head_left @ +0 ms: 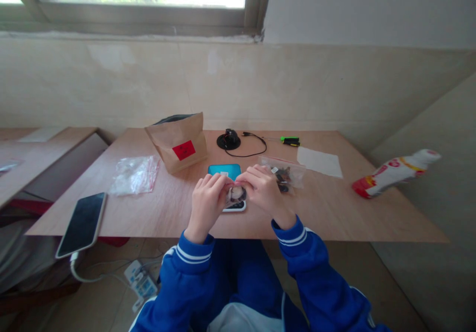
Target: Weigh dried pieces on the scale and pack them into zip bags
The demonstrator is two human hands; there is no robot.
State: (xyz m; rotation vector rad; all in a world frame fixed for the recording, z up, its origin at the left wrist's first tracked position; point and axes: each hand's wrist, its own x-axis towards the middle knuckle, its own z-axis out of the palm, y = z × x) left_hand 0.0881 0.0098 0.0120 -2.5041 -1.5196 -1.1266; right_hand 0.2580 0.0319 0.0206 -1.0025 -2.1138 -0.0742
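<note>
My left hand and my right hand meet over the middle of the table, both closed. Between them they pinch the top edge of a small clear zip bag, which has something pale and dark inside. Under the bag lies a flat device with a blue top and a white edge, partly hidden by my fingers. Just beyond my right hand lies a larger clear zip bag with small dark parts in it.
Around the table are a brown paper bag, empty plastic bags, a charging phone over the front edge, a black round-based stand with a cable, screwdrivers, white paper and a tilted bottle.
</note>
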